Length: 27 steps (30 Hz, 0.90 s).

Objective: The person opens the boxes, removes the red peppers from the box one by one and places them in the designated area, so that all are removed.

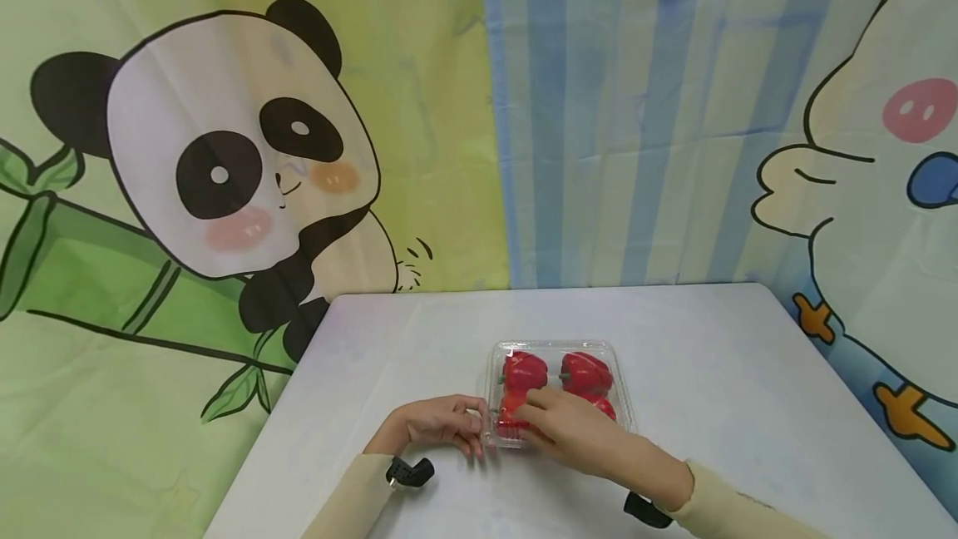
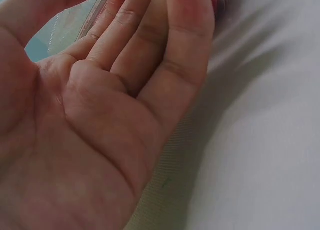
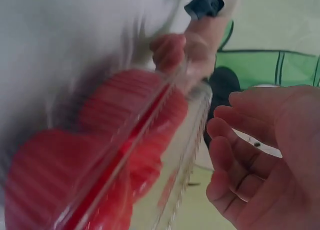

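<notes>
Table [image 1: 711, 339], peppers [image 1: 587, 373] in box [image 1: 624, 403] — relaxed right hand [image 1: 572, 429] above, relaxed left hand [image 1: 441, 421] perhaps touching

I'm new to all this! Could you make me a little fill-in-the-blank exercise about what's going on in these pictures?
1. The peppers in the clear box are coloured ____.
2. The hand reaching over the box is the person's ____ one.
3. The table under the box is coloured ____.
4. The black-and-white animal pictured on the backdrop is a ____.

Missing words: red; right; white; panda.
</notes>
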{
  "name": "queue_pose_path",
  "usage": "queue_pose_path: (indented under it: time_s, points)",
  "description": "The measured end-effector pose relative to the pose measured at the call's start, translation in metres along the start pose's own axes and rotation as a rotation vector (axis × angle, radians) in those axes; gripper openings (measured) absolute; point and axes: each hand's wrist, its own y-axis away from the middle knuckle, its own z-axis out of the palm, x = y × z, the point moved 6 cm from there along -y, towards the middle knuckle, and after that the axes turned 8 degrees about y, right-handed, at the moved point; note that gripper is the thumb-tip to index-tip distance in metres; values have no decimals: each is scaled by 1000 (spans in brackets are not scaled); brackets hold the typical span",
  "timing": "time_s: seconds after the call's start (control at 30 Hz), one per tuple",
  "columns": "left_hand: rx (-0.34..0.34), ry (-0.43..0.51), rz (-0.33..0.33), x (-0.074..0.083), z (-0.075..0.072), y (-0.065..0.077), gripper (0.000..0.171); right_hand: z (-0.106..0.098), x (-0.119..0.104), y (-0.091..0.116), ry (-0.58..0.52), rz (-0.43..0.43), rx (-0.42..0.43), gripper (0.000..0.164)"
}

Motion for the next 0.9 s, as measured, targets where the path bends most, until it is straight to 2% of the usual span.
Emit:
queue_pose_path:
  time_s: [0.13,0.37,0.53,0.63,0.9]
  points:
    - [6,-4,6,-1,0,0,8,11,-15,-9,35,-46,-10,22]
    - [28,-9,-4,-1,2,-1,10,25,-32,-19,180,-123,96,22]
    - [35,6,-12,-1,3,-2,12,30,-39,-24,275,-133,151,29]
    - [41,17,0,-1,4,-2,15,32,-41,-26,311,-119,142,36]
    - [33,38,15,-1,4,0,25,37,-44,-29,378,-115,84,34]
